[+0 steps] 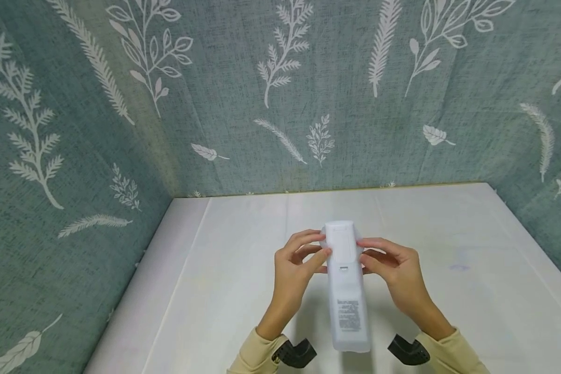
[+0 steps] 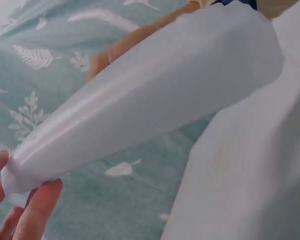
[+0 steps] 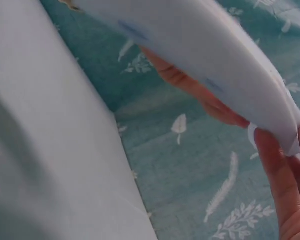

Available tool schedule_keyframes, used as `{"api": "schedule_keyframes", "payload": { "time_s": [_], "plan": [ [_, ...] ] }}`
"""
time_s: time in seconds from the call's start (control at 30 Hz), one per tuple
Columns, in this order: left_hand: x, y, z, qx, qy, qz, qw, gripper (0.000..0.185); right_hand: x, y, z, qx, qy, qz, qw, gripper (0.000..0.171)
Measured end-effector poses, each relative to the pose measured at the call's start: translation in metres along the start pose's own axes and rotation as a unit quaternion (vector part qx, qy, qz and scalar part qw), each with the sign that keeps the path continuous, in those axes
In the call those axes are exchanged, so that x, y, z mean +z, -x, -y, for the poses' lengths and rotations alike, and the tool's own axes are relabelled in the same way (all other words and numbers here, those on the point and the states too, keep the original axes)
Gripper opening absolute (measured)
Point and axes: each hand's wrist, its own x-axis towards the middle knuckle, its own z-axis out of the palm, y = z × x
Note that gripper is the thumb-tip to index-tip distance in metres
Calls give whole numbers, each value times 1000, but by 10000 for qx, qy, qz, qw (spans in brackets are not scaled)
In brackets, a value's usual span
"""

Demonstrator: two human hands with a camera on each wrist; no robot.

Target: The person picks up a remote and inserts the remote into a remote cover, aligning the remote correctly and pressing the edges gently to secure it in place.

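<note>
A long white remote control [image 1: 346, 283] is held above the white table [image 1: 224, 291], back side up, with a printed label near its near end and a battery cover at the far end. My left hand [image 1: 304, 254] pinches its far end from the left. From the right, my right hand [image 1: 378, 257] pinches the same end. In the left wrist view the remote [image 2: 150, 95] fills the frame, with left fingertips [image 2: 37, 207] at its end. The right wrist view shows the remote [image 3: 205, 65] from below, with right fingers [image 3: 277, 165] on its tip.
Teal fabric walls with white leaf prints [image 1: 280, 93] enclose the table on the left, back and right. Black wrist camera mounts [image 1: 296, 353] sit at the near edge by the cream sleeves.
</note>
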Motion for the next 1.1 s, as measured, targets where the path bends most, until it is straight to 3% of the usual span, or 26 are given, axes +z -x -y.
{"api": "schedule_keyframes", "payload": {
  "time_s": [0.2, 0.37, 0.5, 0.87, 1.1],
  "plan": [
    [1, -3, -1, 120, 25, 105, 9999, 26, -2, -8, 2, -748, 371, -134, 9964, 16],
    [4, -5, -2, 206, 54, 239, 9995, 26, -4, -12, 7, -1238, 263, 148, 9918, 20],
    [7, -5, -5, 255, 147, 266, 9992, 26, -6, -14, 11, -1136, 214, 262, 9930, 17],
    [7, -2, -4, 332, 240, 407, 9983, 28, -3, -16, 13, -675, -224, -105, 9974, 14],
    [4, -1, 2, 185, 210, 223, 9994, 20, 2, -8, 11, 57, 47, -174, 9998, 8]
  ]
}}
